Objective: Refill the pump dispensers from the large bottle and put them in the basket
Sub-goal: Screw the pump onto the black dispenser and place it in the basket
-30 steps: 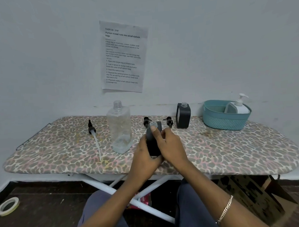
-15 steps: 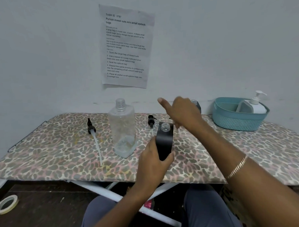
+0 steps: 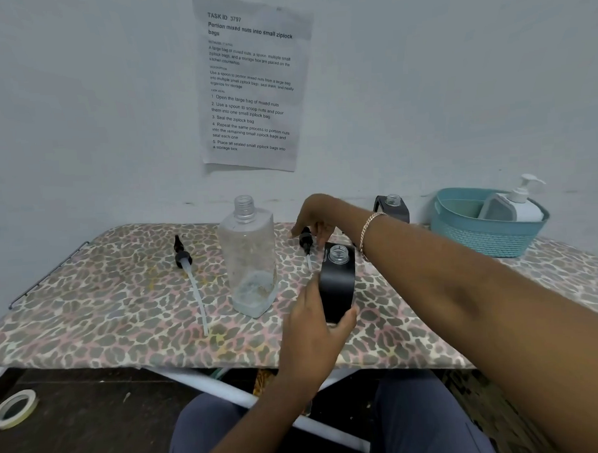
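Note:
My left hand (image 3: 312, 323) grips a black dispenser bottle (image 3: 337, 283) with an open neck, upright on the board. My right hand (image 3: 316, 218) reaches over it to a small black pump head (image 3: 305, 239) lying on the board, its fingers around the pump's top. The large clear bottle (image 3: 249, 259) stands uncapped to the left, nearly empty. Its long pump with white tube (image 3: 190, 275) lies further left. A second black dispenser (image 3: 392, 206) stands open-necked at the back. The teal basket (image 3: 479, 232) at the right holds a white pump dispenser (image 3: 519, 204).
The ironing board (image 3: 106, 320) with a leopard-print cover serves as the table, against a wall with a printed sheet (image 3: 253, 81). A tape roll (image 3: 12, 408) lies on the dark floor at the lower left. My knees are below the board's front edge.
My right hand left the black bottle's neck and reached forward and down to the small pump head. My left hand kept hold of the black bottle.

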